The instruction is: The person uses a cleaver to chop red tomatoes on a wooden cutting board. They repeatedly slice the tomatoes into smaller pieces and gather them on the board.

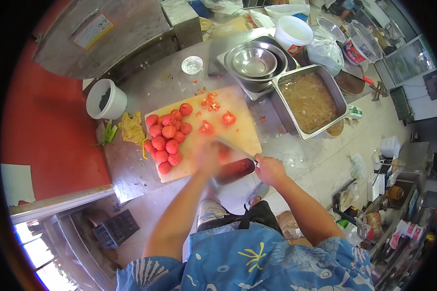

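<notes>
A pale cutting board [244, 134] lies at an angle on the metal worktop. Peeled tomatoes [168, 131] are heaped on its left side. A cut tomato [228, 118], another piece [206, 127] and chopped tomato bits [210, 102] lie towards its far side. My right hand [271, 169] grips the handle of a knife [236, 148], whose blade points left over the board's near part. My left hand [207, 158], strongly blurred, is over the board beside the blade; what its fingers hold is unclear. Below the blade, a metal container [235, 171] with red inside shows at the board's near edge.
A deep steel pan of soaking noodles [309, 102] stands right of the board, near stacked steel bowls [255, 62]. A white tub [106, 99], yellow cloth [132, 128] and green stalks [110, 132] lie left. Beyond the board is a small dish [192, 65].
</notes>
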Demonstrator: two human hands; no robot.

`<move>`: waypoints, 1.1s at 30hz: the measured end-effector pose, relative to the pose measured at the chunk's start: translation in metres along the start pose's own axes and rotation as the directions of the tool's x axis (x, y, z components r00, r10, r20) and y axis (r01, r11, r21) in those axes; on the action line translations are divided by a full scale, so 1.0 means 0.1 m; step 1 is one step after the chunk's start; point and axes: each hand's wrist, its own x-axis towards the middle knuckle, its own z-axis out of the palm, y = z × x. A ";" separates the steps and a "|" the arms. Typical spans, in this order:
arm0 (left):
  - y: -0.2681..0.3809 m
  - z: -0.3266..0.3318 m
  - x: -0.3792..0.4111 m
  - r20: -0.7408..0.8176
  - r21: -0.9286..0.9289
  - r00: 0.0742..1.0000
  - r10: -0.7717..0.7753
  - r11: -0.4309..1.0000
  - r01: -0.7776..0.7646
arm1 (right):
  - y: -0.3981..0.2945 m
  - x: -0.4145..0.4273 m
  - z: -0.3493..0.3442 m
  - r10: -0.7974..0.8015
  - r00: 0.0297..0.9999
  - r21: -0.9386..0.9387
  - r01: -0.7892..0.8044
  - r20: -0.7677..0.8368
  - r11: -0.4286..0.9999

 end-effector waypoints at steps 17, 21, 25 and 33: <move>0.05 -0.45 0.36 -0.513 0.062 0.856 0.068 0.997 -0.042 | 0.37 -0.73 0.21 0.095 0.995 0.221 -0.096 0.014 0.971; -0.24 -0.67 0.76 -0.166 0.120 0.979 0.120 0.988 -0.101 | 0.29 -0.75 0.22 0.200 0.979 0.314 -0.181 -0.029 0.932; -0.20 -0.61 0.68 -0.030 -0.037 0.996 -0.087 0.996 0.086 | 0.19 -0.77 0.13 0.285 0.958 0.414 -0.269 0.026 0.869; 0.15 -0.07 0.11 -0.188 -0.426 0.917 -0.352 0.870 0.247 | -0.29 -0.35 0.11 0.169 0.985 0.303 -0.175 0.044 0.937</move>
